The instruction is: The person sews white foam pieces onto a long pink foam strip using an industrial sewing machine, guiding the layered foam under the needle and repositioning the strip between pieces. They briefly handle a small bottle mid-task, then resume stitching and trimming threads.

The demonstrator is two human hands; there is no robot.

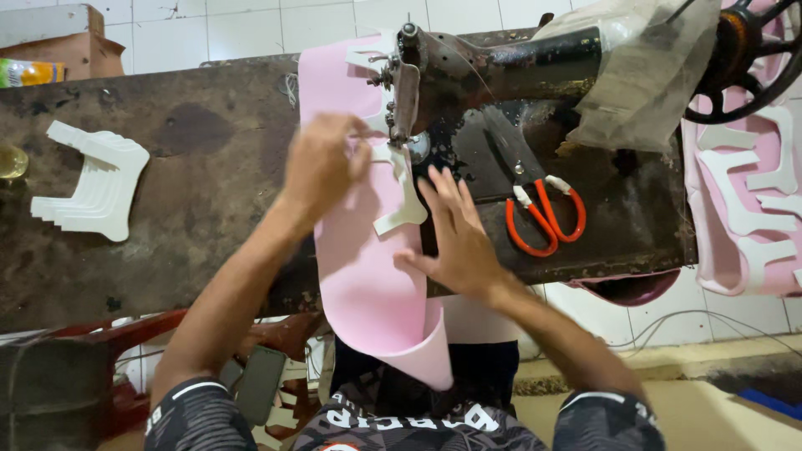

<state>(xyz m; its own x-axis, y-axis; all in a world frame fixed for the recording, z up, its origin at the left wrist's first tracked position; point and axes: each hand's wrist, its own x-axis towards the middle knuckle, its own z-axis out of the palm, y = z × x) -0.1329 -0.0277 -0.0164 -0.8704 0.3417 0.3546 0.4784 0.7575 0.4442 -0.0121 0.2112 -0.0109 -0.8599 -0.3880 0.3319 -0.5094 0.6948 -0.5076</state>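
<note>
Head view of an old black, rust-flecked sewing machine (501, 67) standing on a dark, worn bench (192, 167). A long pink foam sheet (368, 284) is lying under the machine's needle end and hanging over the bench's near edge, where it is curling upward. A white cut-out foam piece (401, 200) is resting on the sheet just below the needle. The left hand (322, 163) is pinching the white piece with fingers narrowed, immediately left of the needle; the right hand (455, 234) is lying flat with fingers spread wide, holding nothing, pressing the sheet's edge just right of the needle. Orange-handled scissors (543, 213) are lying on the machine bed, right of the needle. A stack of white foam cut-outs (92, 179) is sitting far left of the machine. Judged good practice: keeping both layers flat and aligned, with fingertips clear of the needle.
</note>
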